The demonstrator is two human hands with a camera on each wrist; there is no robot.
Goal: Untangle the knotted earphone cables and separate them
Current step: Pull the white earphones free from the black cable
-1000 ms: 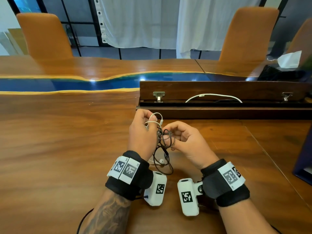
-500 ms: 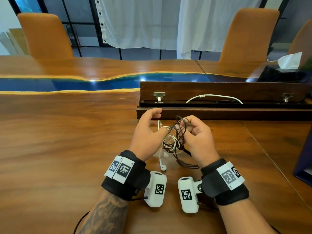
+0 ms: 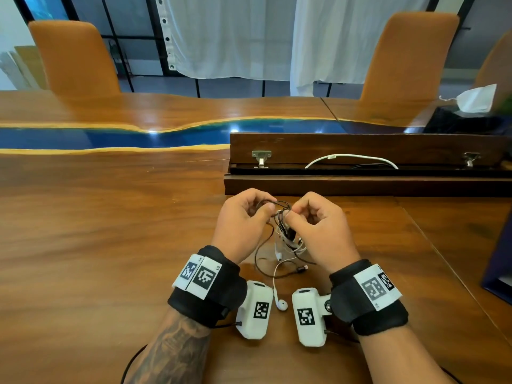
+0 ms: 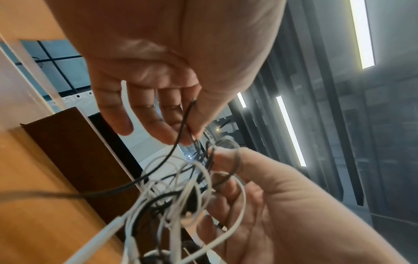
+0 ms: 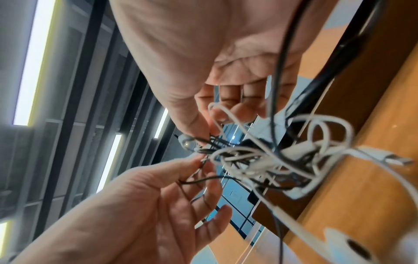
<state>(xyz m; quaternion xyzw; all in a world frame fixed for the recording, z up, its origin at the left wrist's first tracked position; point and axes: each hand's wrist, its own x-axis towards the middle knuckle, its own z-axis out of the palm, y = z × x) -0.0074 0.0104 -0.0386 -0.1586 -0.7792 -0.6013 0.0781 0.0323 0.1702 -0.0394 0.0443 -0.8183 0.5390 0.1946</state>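
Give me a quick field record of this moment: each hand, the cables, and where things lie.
left hand: pinches a thin black earphone cable
right hand: pinches the knot's black strands
knot: black and white earphone cable tangled, held above the glossy wooden table
white earbud: hangs between the wrists
task state: not separated

Surface: wooden table (image 3: pixel 97 231), glossy brown grain, blue resin strip (image 3: pixel 110 137) with pale edging running across the far part.
Recess: dark wooden cable tray (image 3: pixel 360 184) set into table, lid raised on metal hinges (image 3: pixel 261 157); white charging cable (image 3: pixel 352 159) arching inside.
On table, near edge: white earbud (image 3: pixel 281 304) and black cable loop (image 3: pixel 260 261) resting on wood.
Far right: white face mask (image 3: pixel 475 99) on a dark item.
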